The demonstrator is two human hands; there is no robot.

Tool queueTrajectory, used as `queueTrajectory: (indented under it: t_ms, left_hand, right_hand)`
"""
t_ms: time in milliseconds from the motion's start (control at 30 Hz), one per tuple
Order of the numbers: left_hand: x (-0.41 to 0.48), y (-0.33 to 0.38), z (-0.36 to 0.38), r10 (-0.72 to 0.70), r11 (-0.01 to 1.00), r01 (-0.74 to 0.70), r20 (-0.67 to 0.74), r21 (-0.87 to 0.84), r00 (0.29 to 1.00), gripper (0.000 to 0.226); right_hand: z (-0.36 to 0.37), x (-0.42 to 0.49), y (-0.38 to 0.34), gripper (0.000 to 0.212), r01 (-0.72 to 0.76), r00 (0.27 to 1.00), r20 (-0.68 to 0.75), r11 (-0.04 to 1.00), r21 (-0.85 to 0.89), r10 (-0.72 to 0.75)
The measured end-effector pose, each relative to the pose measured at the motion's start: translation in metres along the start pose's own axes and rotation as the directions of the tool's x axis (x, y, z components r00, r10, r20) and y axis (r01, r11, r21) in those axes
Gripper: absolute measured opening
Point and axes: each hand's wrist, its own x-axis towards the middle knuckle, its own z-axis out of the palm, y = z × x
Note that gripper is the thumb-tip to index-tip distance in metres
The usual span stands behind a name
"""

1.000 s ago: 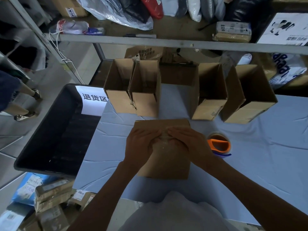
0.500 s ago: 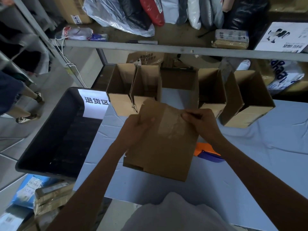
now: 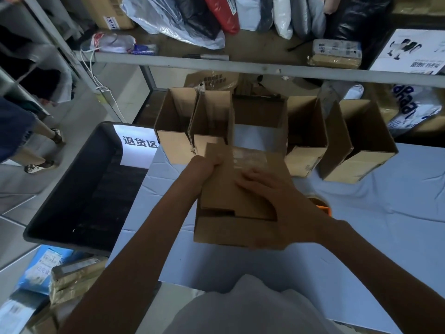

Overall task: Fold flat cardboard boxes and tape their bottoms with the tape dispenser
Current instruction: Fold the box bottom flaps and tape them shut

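Observation:
I hold a brown cardboard box (image 3: 231,227) above the blue table, tilted with its taped bottom (image 3: 250,157) facing away and its open flaps toward me. My left hand (image 3: 207,165) grips the box's upper left edge. My right hand (image 3: 269,189) is spread over the box's right side and holds it. The orange tape dispenser (image 3: 321,207) lies on the table just right of the box, mostly hidden behind my right wrist.
Several folded open boxes (image 3: 361,141) stand in a row at the table's (image 3: 385,213) far edge. A black bin (image 3: 79,189) with a white label sits left of the table. A metal shelf rail (image 3: 240,66) crosses above. A person's legs are at far left.
The box was pressed flat on the table under both hands; it has since been lifted and turned so its open side faces me. The dispenser is now mostly covered.

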Motion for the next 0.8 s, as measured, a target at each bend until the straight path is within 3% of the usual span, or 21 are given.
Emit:
queueTrajectory:
  t_ms: [100, 167, 233, 300, 367, 467, 567, 667, 800]
  left_hand:
    - [-0.004, -0.005, -0.001, -0.093, 0.987, 0.102, 0.073, -0.121, 0.993, 0.042]
    - [-0.011, -0.007, -0.004, -0.101, 0.952, 0.142, 0.158, -0.271, 0.982, 0.037]
    - [-0.019, -0.008, -0.01, -0.049, 0.961, 0.127, 0.303, -0.244, 0.952, 0.054]
    - [-0.029, -0.009, -0.017, 0.057, 0.996, -0.026, 0.384, -0.083, 0.921, 0.067]
    - [-0.043, -0.006, -0.026, 0.179, 0.978, -0.207, 0.435, 0.018, 0.882, 0.061]
    - [-0.051, -0.001, -0.035, 0.377, 0.816, -0.538, 0.511, 0.21, 0.772, 0.037]
    - [-0.043, -0.004, -0.032, 0.446, 0.723, -0.634, 0.515, 0.275, 0.732, 0.03]
    - [-0.03, -0.008, -0.021, 0.509, 0.714, -0.648, 0.439, 0.265, 0.74, 0.031]
    - [-0.004, -0.008, -0.012, 0.511, 0.648, -0.672, 0.449, 0.36, 0.733, 0.027]
  right_hand:
    - [0.001, -0.006, 0.009, 0.083, -0.041, 0.997, 0.063, 0.999, -0.035, 0.044]
    - [0.0, -0.007, 0.014, 0.073, -0.075, 0.996, 0.045, 0.992, 0.098, 0.071]
    - [-0.005, -0.007, 0.014, 0.059, -0.132, 0.989, -0.027, 0.945, 0.299, 0.146]
    - [-0.01, -0.005, 0.014, 0.052, -0.246, 0.958, -0.041, 0.886, 0.394, 0.284]
    - [-0.014, -0.002, 0.015, 0.043, -0.349, 0.919, 0.037, 0.766, 0.539, 0.392]
    - [-0.013, 0.001, 0.027, 0.032, -0.376, 0.886, 0.088, 0.596, 0.709, 0.455]
    - [-0.011, 0.004, 0.036, 0.031, -0.4, 0.864, 0.137, 0.496, 0.77, 0.484]
    - [-0.001, 0.006, 0.041, 0.027, -0.458, 0.847, 0.16, 0.545, 0.703, 0.506]
    - [0.021, 0.002, 0.028, 0.071, -0.384, 0.84, -0.082, 0.694, 0.609, 0.537]
